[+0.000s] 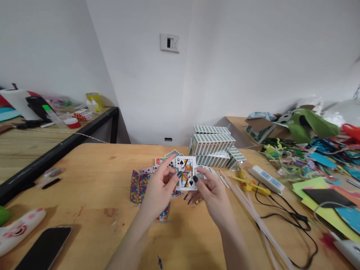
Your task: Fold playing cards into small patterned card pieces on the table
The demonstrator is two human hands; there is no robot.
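Both of my hands hold a playing card, the queen of spades point(186, 172), face up above the wooden table point(92, 176). My left hand point(160, 187) pinches its left edge with thumb and fingers. My right hand point(208, 190) grips its right edge, thumb on the face. Under and behind the hands lie several loose cards point(161, 163), some face up, and a colourful patterned folded piece point(138, 186) stands just left of my left hand.
Stacked green card boxes point(213, 148) stand behind the cards. To the right lie long white sticks point(253, 213), a yellow glue gun point(250, 184), a white power strip point(266, 179) with black cable, and paper and felt scraps point(317, 157). A dark phone point(45, 247) lies front left.
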